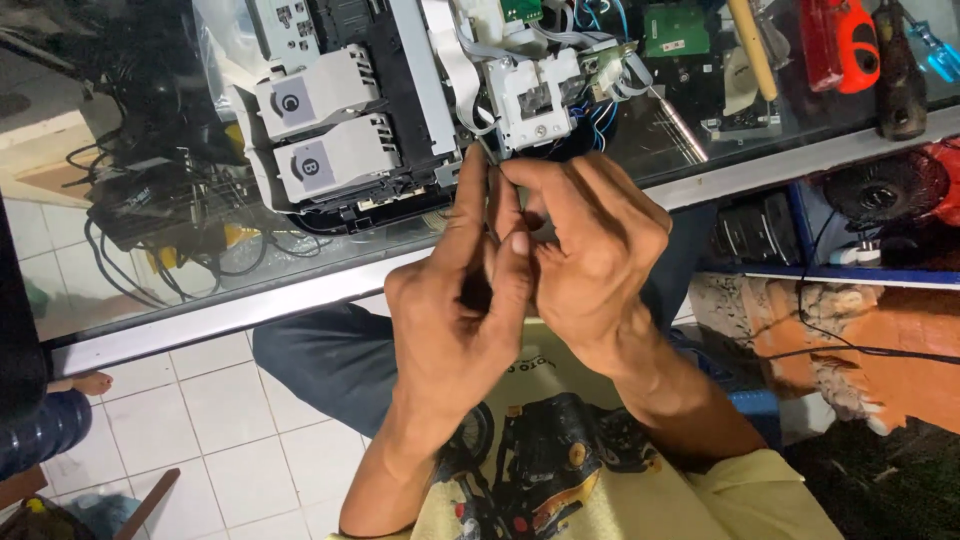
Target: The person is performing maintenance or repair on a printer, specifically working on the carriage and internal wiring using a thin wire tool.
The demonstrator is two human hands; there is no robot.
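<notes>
We look down on our two hands, raised close together in front of the edge of a glass counter (300, 290); our left hand (455, 310) has its fingers drawn narrow, the forefinger and thumb stretched upward and pressed side by side, their tips reaching the underside of a small white plastic part (535, 100) that hangs at the front of an opened printer (350, 120); our right hand (590, 240) curls over beside it, fingers bent inward and touching those of the left hand, so that the two hands meet just below the white part; whether either hand pinches something small between the fingertips we cannot tell, since the fingers hide the spot; the white part sits at the near edge of the counter, just above our fingertips, with blue and grey wires (600, 110) bunched around it and a flat grey ribbon cable (455, 70) curving beside it; to its left the printer shows two pale grey blocks (320, 130) stacked one above the other, each with a round dark mark; farther right on the glass lie a screwdriver with a wooden handle (752, 45), a red and black tool (840, 40) and a dark tool handle (900, 80); under the glass we see black cables (160, 230); below the hands are dark trousers (330, 360), a pale yellow printed shirt (620, 490) and a white tiled floor (200, 420).
</notes>
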